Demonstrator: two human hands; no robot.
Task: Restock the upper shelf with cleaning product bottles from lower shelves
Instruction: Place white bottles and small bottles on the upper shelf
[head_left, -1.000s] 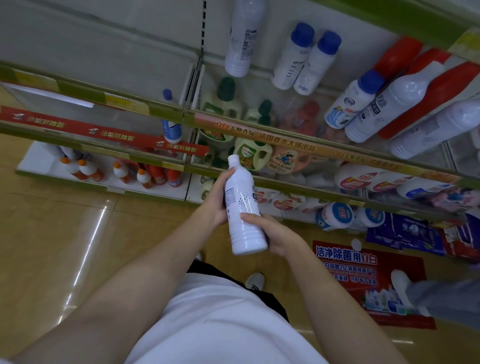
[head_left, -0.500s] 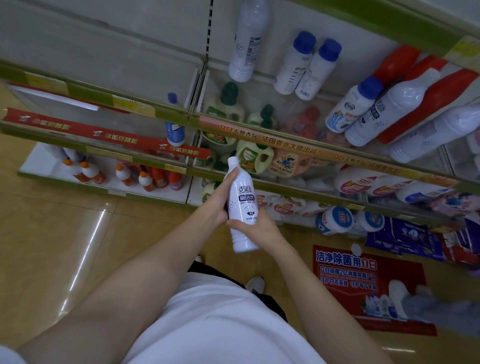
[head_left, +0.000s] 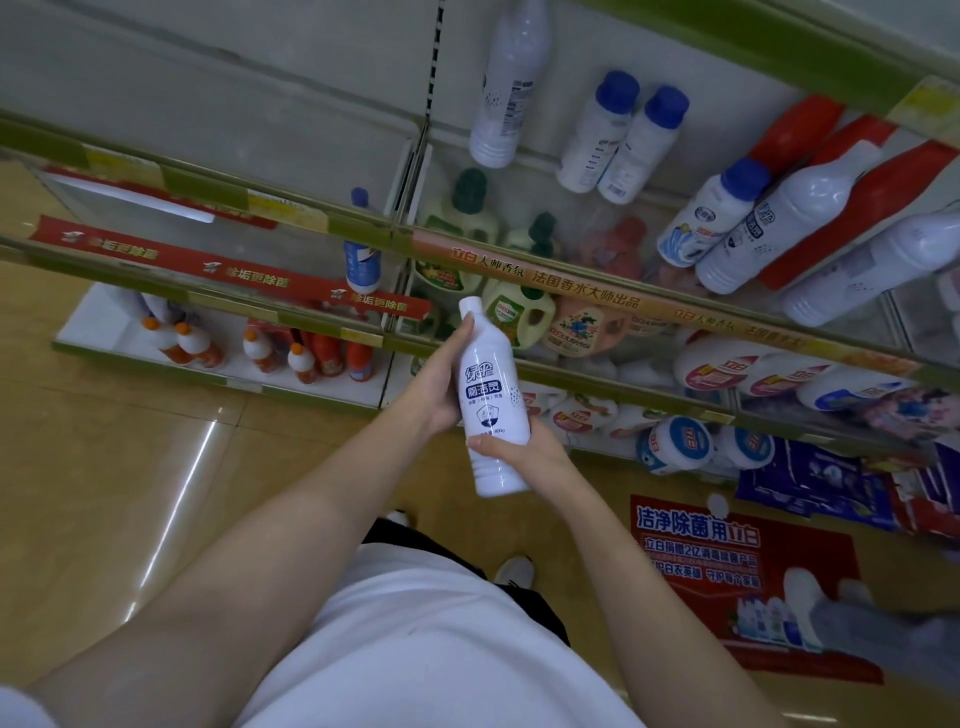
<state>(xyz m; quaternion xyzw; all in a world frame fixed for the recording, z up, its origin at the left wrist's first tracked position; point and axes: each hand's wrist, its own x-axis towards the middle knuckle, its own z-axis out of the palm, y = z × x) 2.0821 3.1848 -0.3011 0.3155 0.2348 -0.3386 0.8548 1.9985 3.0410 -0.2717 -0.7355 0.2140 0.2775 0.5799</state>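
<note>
We hold a white plastic cleaner bottle with a blue printed label (head_left: 491, 400) upright in front of the shelving, both hands curled around it: our left hand (head_left: 441, 382) wraps the label side, fingers reaching the neck, and our right hand (head_left: 524, 449) grips the lower body. Beyond, the upper glass shelf (head_left: 519, 260) carries tall white bottles with blue caps (head_left: 618, 135)
</note>
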